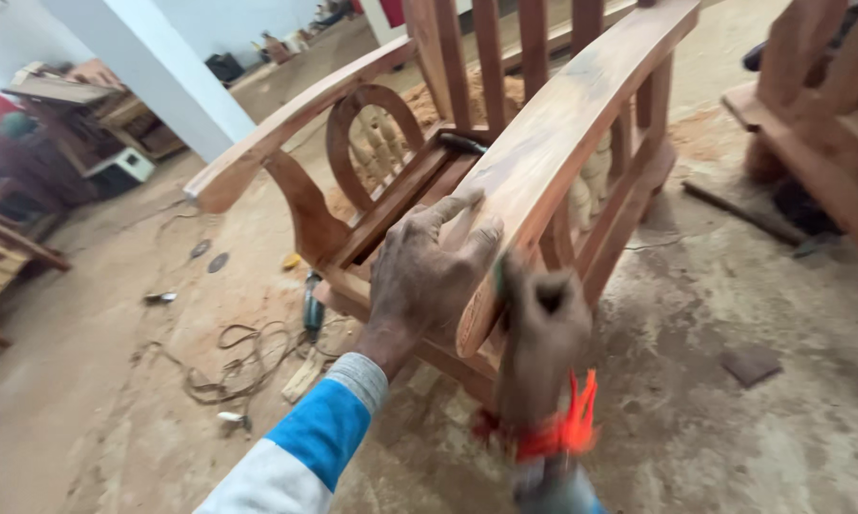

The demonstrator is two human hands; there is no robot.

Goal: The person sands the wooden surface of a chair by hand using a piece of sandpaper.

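dusty wkshop floor [734,428], smooth curved armrest [562,133]

I count one wooden chair [505,171] at twelve o'clock, with two armrests [562,124]. A second chair [819,124] stands at two o'clock. My two hands [429,276] are in view. Two small discs [208,255] lie on the floor at nine o'clock, and one tangled cord [243,366] at eight.
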